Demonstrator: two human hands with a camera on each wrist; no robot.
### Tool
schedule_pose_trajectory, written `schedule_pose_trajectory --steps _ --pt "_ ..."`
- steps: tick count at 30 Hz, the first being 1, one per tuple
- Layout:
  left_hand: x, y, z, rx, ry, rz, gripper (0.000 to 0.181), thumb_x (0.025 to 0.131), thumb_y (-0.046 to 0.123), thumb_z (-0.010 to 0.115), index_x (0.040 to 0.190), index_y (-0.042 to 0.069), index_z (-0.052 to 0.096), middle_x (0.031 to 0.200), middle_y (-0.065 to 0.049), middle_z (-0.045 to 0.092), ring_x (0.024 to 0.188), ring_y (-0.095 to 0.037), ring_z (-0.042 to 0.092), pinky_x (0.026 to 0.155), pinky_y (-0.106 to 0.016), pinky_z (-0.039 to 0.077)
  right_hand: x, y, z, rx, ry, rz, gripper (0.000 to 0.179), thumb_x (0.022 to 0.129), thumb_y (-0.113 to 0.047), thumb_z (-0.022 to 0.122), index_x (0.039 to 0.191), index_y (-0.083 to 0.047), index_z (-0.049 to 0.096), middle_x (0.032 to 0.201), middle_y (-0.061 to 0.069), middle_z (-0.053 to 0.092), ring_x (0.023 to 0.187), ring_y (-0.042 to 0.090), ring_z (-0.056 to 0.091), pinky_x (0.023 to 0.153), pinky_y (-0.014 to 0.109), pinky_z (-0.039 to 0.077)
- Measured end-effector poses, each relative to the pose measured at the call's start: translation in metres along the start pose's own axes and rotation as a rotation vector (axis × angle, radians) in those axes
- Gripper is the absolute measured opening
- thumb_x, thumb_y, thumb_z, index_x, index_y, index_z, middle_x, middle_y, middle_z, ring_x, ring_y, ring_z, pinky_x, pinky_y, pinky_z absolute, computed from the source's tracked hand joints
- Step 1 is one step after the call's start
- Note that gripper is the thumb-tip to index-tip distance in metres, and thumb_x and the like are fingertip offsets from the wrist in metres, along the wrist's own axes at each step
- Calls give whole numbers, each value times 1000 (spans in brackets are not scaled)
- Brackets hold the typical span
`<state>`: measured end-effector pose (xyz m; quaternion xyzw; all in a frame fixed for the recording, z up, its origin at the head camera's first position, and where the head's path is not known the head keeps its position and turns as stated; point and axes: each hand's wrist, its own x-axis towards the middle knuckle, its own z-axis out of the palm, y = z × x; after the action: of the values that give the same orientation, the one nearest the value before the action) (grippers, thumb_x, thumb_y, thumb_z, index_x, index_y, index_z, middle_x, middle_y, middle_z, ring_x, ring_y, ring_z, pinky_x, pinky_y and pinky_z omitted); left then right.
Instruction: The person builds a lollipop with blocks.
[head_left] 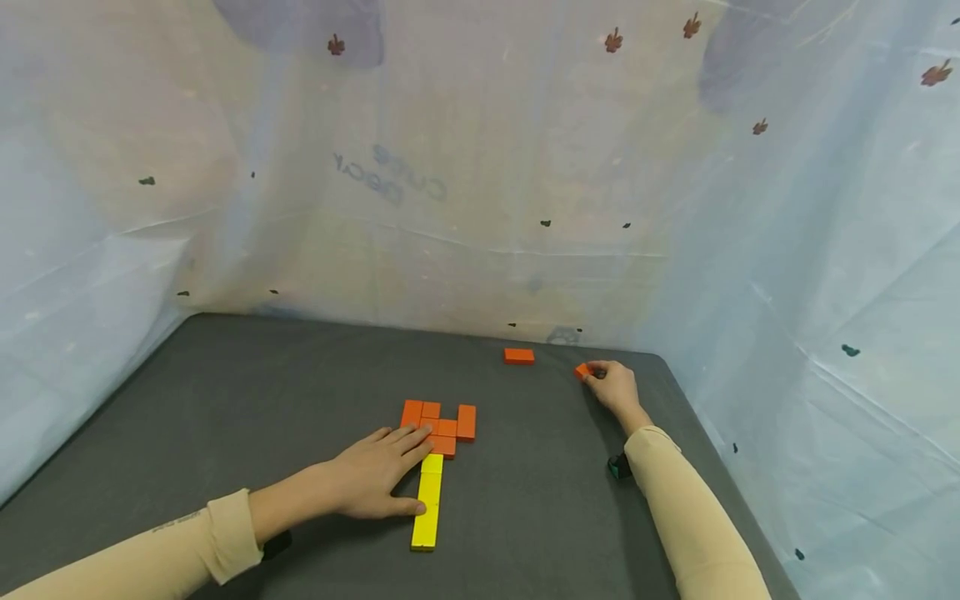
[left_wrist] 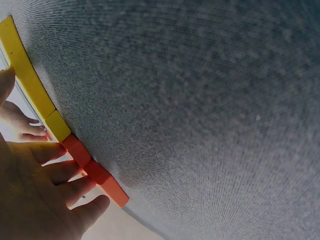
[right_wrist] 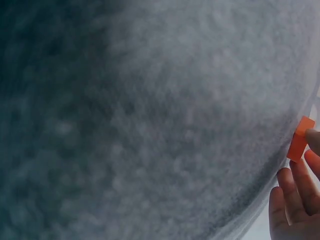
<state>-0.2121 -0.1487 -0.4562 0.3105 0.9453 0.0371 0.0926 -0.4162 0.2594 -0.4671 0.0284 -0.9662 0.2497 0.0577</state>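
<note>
My left hand (head_left: 377, 471) lies spread over the left side of a flat arrangement of blocks, its fingertips touching the orange blocks (head_left: 444, 447) and its thumb on the yellow strip (head_left: 426, 525). The left wrist view shows the fingers straight along the orange row (left_wrist: 96, 171), beside the yellow blocks (left_wrist: 31, 80). Toward the far right of the table, my right hand (head_left: 615, 387) pinches a small orange block (head_left: 582, 372). In the right wrist view that orange block (right_wrist: 299, 142) sits between thumb and fingers. Part of the orange arrangement is hidden under my left fingers.
One loose orange block (head_left: 519, 357) lies near the back edge of the dark grey table (head_left: 300, 375). Translucent plastic sheeting (head_left: 480, 192) with small leaf marks hangs behind the table and along its sides.
</note>
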Motion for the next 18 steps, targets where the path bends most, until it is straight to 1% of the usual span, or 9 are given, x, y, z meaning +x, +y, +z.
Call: schedule_pose_trajectory --steps 9,14,18 --pt "0 2 -1 -6 -10 -4 94 84 78 39 153 16 26 161 -5 17 146 -29 21 114 -55 24 -1 1 2 12 -3 11 34 93 -21 62 124 -6 65 119 21 64 99 35 62 79 46 51" --pt "-1 2 -3 -9 -4 -8 92 84 77 41 153 16 28 161 -5 18 146 -29 22 114 -55 24 -1 1 4 18 17 -18 34 94 -21 62 124 -6 65 117 21 65 98 35 63 79 47 52" --pt "-1 1 -3 -15 5 -3 92 85 76 42 152 15 29 160 -5 19 146 -29 22 114 -55 25 -4 -6 4 32 38 -57 33 94 -21 62 124 -7 66 115 19 66 95 32 63 77 45 53"
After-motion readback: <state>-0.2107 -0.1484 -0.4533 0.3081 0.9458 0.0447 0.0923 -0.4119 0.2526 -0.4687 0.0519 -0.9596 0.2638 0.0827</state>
